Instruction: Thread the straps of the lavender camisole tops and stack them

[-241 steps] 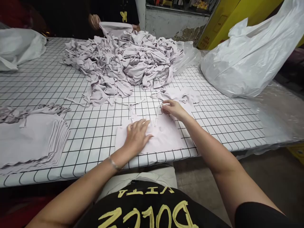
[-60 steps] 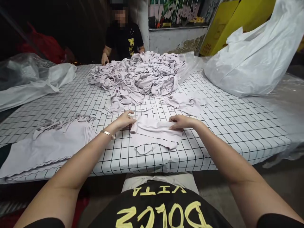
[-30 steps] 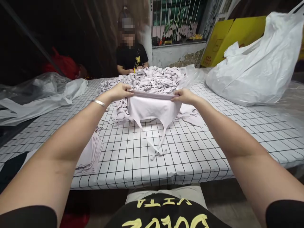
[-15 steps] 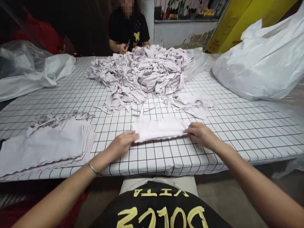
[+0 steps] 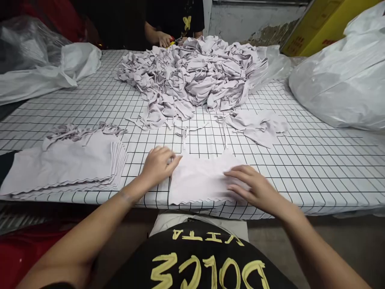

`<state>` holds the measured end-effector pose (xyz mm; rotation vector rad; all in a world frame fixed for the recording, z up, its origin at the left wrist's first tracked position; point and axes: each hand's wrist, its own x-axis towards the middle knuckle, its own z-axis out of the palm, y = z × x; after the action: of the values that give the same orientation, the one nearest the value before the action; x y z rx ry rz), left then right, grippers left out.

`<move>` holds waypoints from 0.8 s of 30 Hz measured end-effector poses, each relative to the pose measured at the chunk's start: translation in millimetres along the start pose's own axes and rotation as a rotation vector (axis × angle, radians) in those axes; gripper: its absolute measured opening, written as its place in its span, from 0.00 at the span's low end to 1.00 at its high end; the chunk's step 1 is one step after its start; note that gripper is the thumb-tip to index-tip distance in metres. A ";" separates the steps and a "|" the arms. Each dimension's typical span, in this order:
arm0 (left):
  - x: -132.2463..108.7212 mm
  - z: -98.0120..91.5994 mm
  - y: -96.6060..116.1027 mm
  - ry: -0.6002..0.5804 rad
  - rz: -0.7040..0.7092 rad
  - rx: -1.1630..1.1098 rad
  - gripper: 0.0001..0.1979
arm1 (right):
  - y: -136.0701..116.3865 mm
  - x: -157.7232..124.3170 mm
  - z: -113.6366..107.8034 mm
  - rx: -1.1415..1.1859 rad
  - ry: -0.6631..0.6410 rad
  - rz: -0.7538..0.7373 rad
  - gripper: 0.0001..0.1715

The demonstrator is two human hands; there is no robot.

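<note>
Head view: garment (image 5: 200, 181) lies crosswise, straps (image 5: 225, 134) away; right fingers (image 5: 240, 175) spread, left fingers (image 5: 173, 165) unclear.

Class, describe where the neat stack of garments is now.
In the head view, the stack lies at the left, along the near edge of the gridded table, left of the person's left hand.

On the table (image 5: 319, 172) I have a camisole (image 5: 198, 178) near the front edge, the left hand (image 5: 158, 165) at its left side, the right hand (image 5: 254, 186) over its right. To my left lies a stack of camisoles (image 5: 69, 160); beyond, a garment heap (image 5: 195, 76) between one plastic bag (image 5: 37, 74) and another plastic bag (image 5: 343, 84), a co-worker (image 5: 174, 18) behind it.
</note>
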<state>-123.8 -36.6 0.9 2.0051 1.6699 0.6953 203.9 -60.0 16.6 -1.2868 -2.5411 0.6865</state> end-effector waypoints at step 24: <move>211.8 -37.1 2.6 -0.231 -0.360 -1.301 0.09 | -25.8 56.5 75.0 -0.098 -0.234 -0.349 0.41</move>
<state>-114.3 172.0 52.6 0.7904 0.9169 0.9839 123.1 -51.0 -37.0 -0.7910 -2.9180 0.6754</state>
